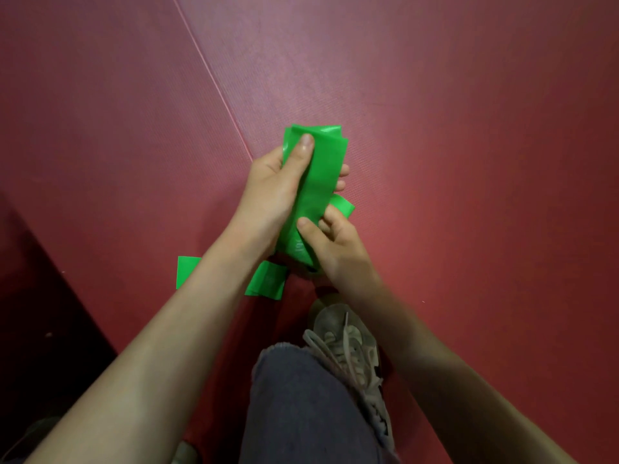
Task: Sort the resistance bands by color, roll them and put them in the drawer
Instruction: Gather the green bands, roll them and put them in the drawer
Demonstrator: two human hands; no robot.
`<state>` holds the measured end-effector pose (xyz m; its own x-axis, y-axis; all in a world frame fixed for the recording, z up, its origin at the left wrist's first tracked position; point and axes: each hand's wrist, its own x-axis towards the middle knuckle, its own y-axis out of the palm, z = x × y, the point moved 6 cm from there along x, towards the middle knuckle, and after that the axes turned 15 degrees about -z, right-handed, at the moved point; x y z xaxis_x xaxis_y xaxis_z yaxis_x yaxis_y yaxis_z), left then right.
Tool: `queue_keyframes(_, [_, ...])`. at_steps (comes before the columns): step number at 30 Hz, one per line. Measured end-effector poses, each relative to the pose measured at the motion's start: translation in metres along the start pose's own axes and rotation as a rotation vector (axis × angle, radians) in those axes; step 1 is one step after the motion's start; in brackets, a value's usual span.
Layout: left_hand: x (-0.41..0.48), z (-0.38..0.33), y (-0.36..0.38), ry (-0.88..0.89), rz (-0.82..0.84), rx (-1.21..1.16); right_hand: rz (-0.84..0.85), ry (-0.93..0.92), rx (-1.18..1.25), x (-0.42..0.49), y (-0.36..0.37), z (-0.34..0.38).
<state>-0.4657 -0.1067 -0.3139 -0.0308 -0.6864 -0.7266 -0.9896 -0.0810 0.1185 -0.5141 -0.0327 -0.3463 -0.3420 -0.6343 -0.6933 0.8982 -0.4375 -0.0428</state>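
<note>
At the centre of the frame, the band (323, 172) is held above the mat (469, 162) as a flat bundle of several green layers. It is not yet a tight roll.

Hazards, as judged from this state:
- The layer edges at the upper end are offset. Rolling on from here is likely to give a skewed roll.
- The material looks thin and glossy, so it is probably slick. A slackened pinch could let the layers slide and the bundle fall open.
- The tail (266, 279) hangs at the lower left of the bundle and passes behind the left forearm. Green shows again further left. It lies near the shoe (348, 339) and could catch or twist as it is drawn in. Whether this green is all one band cannot be told.

Position relative to the fingers:
- The left hand (278, 185) grips the upper half. Its thumb (306, 147) lies flat along the front face, tip near the upper edge. Its fingers wrap behind, and their tips (343, 172) show at the right edge.
- The right hand (335, 249) grips the lower end. Its thumb (303, 226) presses the front face and its fingers (330, 216) curl round the right side. A short flap (343, 204) sticks out above them.

No drawer is in view.
</note>
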Motion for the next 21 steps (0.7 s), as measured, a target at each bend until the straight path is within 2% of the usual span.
queue_keyframes(3, [0.0, -0.003, -0.003, 0.048, -0.044, 0.03, -0.169, -0.135, -0.083, -0.003, -0.011, 0.002])
queue_keyframes(5, [-0.001, -0.006, -0.004, 0.087, -0.061, 0.046, -0.208, -0.208, -0.129, -0.006, -0.014, 0.006])
queue_keyframes(7, [-0.003, -0.007, -0.002, 0.074, -0.048, 0.021, -0.184, -0.214, -0.113, -0.007, -0.014, 0.007])
queue_keyframes(10, [-0.005, -0.008, 0.001, 0.046, -0.025, -0.006, -0.081, -0.123, -0.044, -0.009, -0.007, 0.003])
queue_keyframes(14, [-0.006, -0.012, -0.005, 0.064, -0.046, -0.023, -0.124, -0.143, -0.218, -0.006, -0.009, -0.005])
queue_keyframes(18, [-0.007, -0.017, -0.01, 0.062, -0.044, -0.033, -0.098, -0.076, -0.313, -0.009, -0.006, -0.014])
queue_keyframes(21, [-0.007, -0.021, -0.015, 0.077, -0.047, -0.014, 0.062, 0.063, -0.144, -0.019, 0.009, -0.016])
